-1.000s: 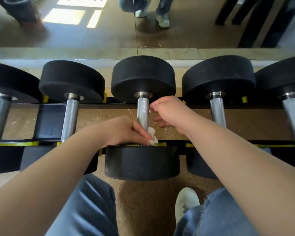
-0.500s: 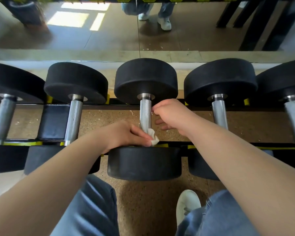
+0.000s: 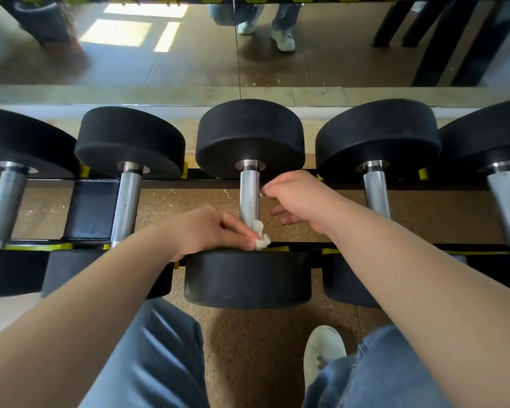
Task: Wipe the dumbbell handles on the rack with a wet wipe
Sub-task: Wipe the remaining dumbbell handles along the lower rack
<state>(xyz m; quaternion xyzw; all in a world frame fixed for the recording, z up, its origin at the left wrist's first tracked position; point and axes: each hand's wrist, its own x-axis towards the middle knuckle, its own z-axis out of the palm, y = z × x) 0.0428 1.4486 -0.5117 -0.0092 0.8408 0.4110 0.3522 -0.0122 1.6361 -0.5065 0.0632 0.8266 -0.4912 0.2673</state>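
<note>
Middle dumbbell handle [image 3: 249, 192] on the rack [image 3: 95, 212]. Left hand [image 3: 206, 231] pinches the wet wipe [image 3: 259, 238] against the handle's 6 o'clock end. Right hand [image 3: 298, 198], at 3 o'clock, has bunched fingertips; whether they hold anything cannot be told. Advisable: wrap the wipe around and stroke toward 12 o'clock.

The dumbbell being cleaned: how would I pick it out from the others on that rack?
Find the black rack of dumbbells below the wall mirror. Take the middle dumbbell of the five. Only its steel handle has a left hand pinching a white wet wipe against its near end.
</note>
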